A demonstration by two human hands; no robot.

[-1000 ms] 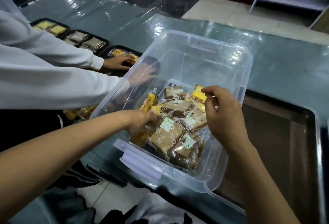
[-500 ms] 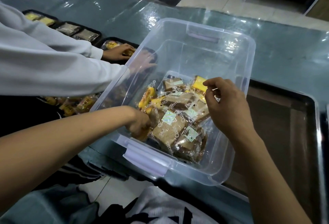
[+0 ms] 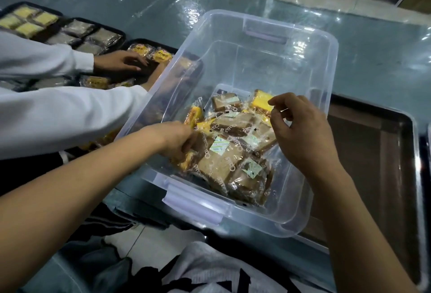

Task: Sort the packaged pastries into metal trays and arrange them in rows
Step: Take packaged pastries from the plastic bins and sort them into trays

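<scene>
A clear plastic bin [image 3: 310, 43] stands in the middle of the counter. Several packaged pastries lie heaped in its near half: brown slices [image 3: 224, 164] and yellow cakes [image 3: 260, 102]. My left hand [image 3: 177, 140] reaches in from the left, fingers curled around a yellow pastry [image 3: 185, 163] at the pile's near-left edge. My right hand [image 3: 300, 129] hovers over the pile's right side, thumb and forefinger pinching the wrapper of the yellow cake at the far right. An unfilled metal tray [image 3: 373, 164] lies right of the bin.
Another person in white sleeves [image 3: 58, 115] works at the left, one hand [image 3: 119, 62] on dark trays holding yellow cakes [image 3: 25, 21], brown pastries [image 3: 89, 34] and wrapped yellow pastries [image 3: 150, 51]. The counter has a shiny plastic cover [image 3: 373, 48].
My left hand has pushed deeper into the near-left of the pile and closed on a yellow pastry. My right hand has stayed at the far yellow cake. The other person's hand shifted over the trays.
</scene>
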